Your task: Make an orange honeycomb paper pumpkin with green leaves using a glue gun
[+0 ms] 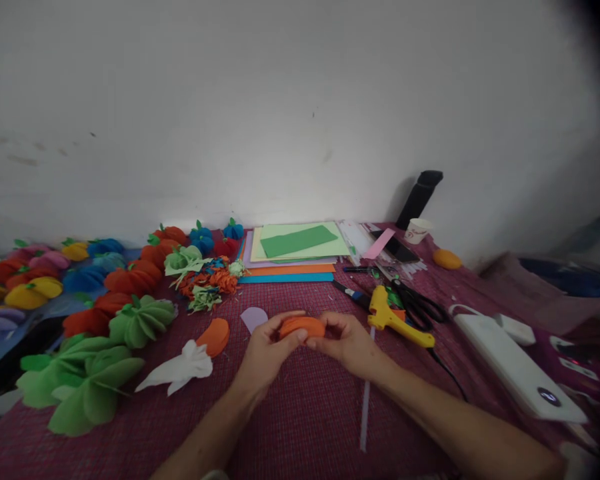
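Note:
Between my two hands is an orange stack of cut paper pieces (303,325), held above the middle of the table. My left hand (274,339) grips its left end, thumb in front and fingers behind. At the other end my right hand (343,339) pinches it the same way. Just left of my hands lie a lilac paper piece (253,319) and a second orange paper piece (215,337). A crumpled white tissue (183,367) rests beside that one. Right of my right hand is a yellow glue gun (397,320), with a glue stick (365,413) lying nearer me.
Several paper pumpkins (135,277) in many colours crowd the left side. Paper scraps (207,283) and stacked coloured sheets (300,243) lie at the back. Black scissors (420,303), a paper cup (419,230), a black bottle (420,199) and a white power bank (515,360) occupy the right.

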`<action>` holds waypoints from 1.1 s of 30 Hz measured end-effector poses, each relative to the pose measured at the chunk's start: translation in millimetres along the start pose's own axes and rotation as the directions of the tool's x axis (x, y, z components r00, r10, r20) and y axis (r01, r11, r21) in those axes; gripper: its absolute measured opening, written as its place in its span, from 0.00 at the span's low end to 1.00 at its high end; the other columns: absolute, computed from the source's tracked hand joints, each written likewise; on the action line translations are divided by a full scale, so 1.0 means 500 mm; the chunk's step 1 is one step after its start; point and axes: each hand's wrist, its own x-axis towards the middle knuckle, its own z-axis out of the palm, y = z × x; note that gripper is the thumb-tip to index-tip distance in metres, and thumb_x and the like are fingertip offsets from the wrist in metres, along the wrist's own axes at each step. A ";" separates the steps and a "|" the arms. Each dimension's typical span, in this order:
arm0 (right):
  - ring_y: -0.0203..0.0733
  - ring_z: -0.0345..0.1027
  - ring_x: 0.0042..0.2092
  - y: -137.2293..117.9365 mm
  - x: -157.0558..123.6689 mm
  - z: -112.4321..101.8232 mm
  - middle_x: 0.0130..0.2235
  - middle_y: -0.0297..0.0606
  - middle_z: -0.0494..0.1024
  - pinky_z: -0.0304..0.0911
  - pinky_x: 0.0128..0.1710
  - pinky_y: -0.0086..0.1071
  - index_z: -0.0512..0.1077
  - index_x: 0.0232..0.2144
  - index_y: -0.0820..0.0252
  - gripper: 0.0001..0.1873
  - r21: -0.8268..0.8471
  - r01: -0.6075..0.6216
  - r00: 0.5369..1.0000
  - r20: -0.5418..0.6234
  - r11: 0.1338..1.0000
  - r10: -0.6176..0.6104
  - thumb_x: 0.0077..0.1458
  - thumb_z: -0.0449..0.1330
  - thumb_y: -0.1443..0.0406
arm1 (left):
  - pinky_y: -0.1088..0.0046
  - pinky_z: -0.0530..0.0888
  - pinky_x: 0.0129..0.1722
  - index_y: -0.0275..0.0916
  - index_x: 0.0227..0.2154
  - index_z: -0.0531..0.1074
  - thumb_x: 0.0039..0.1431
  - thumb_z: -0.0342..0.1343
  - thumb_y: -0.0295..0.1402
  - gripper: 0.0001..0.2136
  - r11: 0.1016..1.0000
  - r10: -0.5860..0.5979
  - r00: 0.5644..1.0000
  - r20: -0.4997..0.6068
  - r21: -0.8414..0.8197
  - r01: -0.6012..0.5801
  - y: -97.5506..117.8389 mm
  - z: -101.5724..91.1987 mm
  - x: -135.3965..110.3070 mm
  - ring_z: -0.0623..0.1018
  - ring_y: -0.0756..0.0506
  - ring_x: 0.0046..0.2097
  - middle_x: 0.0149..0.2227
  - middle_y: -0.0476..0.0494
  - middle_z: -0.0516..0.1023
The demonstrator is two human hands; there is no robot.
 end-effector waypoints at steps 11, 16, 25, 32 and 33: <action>0.39 0.64 0.33 -0.031 -0.011 -0.011 0.28 0.34 0.72 0.57 0.35 0.32 0.73 0.29 0.56 0.04 -0.308 0.313 0.947 0.025 0.898 -0.321 0.51 0.61 0.62 | 0.74 0.63 0.31 0.40 0.21 0.78 0.47 0.60 0.34 0.05 0.922 0.256 0.966 -0.021 0.304 -0.238 0.002 -0.018 -0.002 0.66 0.48 0.29 0.22 0.48 0.69; 0.38 0.64 0.32 -0.037 -0.017 -0.014 0.26 0.33 0.72 0.57 0.34 0.32 0.74 0.27 0.56 0.06 -0.271 0.333 0.942 0.041 0.903 -0.334 0.52 0.60 0.62 | 0.73 0.65 0.34 0.43 0.32 0.78 0.47 0.61 0.32 0.07 0.934 0.259 0.966 0.016 0.249 -0.255 0.008 -0.016 -0.007 0.69 0.47 0.34 0.29 0.46 0.74; 0.36 0.63 0.29 -0.023 -0.016 -0.006 0.25 0.32 0.71 0.57 0.32 0.30 0.72 0.22 0.60 0.08 -0.113 0.089 0.996 0.023 0.990 -0.087 0.48 0.62 0.61 | 0.75 0.64 0.30 0.36 0.24 0.76 0.48 0.60 0.33 0.06 0.996 0.082 0.997 -0.008 -0.018 -0.082 -0.011 -0.008 -0.004 0.68 0.51 0.28 0.23 0.49 0.72; 0.32 0.61 0.25 -0.019 -0.009 -0.004 0.22 0.29 0.71 0.56 0.28 0.27 0.71 0.22 0.61 0.10 0.064 -0.022 1.000 0.011 0.998 0.021 0.45 0.64 0.60 | 0.73 0.67 0.39 0.37 0.34 0.75 0.48 0.61 0.33 0.10 0.993 0.018 1.000 0.023 -0.116 -0.015 -0.008 0.001 -0.004 0.73 0.48 0.37 0.34 0.46 0.77; 0.32 0.61 0.25 -0.020 -0.007 -0.005 0.23 0.29 0.71 0.56 0.28 0.27 0.71 0.22 0.60 0.10 0.088 -0.020 1.000 -0.004 0.996 0.020 0.44 0.64 0.59 | 0.72 0.67 0.41 0.38 0.36 0.75 0.47 0.61 0.33 0.12 0.992 0.015 1.000 0.024 -0.127 -0.011 -0.006 0.001 -0.004 0.73 0.48 0.39 0.36 0.46 0.77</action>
